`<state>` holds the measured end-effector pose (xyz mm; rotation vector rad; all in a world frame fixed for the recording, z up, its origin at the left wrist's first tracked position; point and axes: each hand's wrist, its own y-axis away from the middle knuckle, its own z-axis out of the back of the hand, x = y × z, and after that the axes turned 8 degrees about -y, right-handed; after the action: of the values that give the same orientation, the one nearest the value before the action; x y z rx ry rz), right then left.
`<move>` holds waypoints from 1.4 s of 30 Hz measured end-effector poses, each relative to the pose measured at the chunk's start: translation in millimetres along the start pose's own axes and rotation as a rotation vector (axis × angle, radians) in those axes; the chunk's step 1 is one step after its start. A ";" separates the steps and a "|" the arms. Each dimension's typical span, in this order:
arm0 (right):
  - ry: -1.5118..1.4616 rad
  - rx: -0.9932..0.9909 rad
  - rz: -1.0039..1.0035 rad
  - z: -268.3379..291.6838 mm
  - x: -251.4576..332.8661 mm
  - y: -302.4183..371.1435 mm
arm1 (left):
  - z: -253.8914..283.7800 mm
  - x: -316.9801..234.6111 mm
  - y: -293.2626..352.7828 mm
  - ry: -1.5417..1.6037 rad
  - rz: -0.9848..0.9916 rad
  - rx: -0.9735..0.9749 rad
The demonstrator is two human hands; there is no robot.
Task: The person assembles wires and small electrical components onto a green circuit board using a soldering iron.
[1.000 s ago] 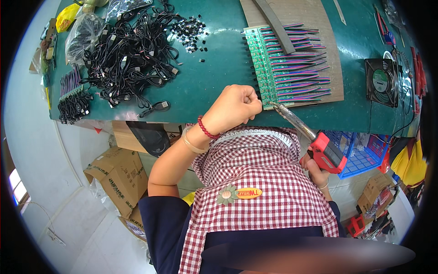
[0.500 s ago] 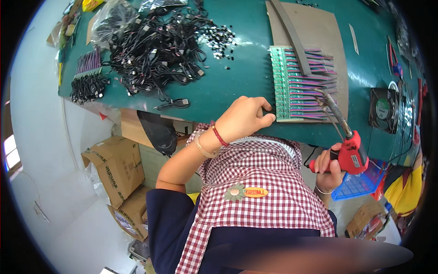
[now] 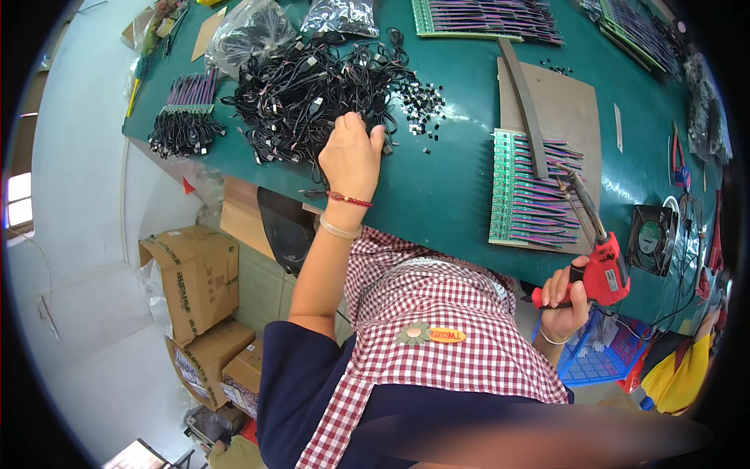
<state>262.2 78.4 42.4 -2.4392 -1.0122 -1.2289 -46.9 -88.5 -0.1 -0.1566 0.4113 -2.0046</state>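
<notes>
My right grip was wrapped around the soldering gun; whether my left grip held anything, I couldn't tell. It met the cable pile by the near edge of the table: probably light, limp, tangle-prone, best pinched at loose ends.

My left hand covers part of the dark pile of cables left of the frame's centre, its fingertips tucked out of sight, so I can't tell whether they pinch one. At the right, the fingers of my right hand hide some of the handle of the red soldering gun, whose tip blurs into the thin wires. The upper edge cuts off a plastic bag and some wired boards. Tiny black-and-white bits at upper centre are too small to identify.
</notes>
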 end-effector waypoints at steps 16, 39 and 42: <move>-0.015 -0.022 -0.006 -5.7 -2.2 -11.1 | 66.4 11.7 50.6 0.460 0.257 0.046; 0.184 -0.031 -0.015 -63.0 -26.0 -17.0 | 67.1 -67.9 70.7 1.955 0.531 0.854; 0.352 -0.005 -0.110 -75.5 -28.6 -17.1 | 64.6 -85.4 78.5 1.927 0.520 0.796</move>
<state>192.3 41.2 65.5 -2.0881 -1.0472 -1.6239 76.7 -58.5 38.2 2.1992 0.6127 -1.0429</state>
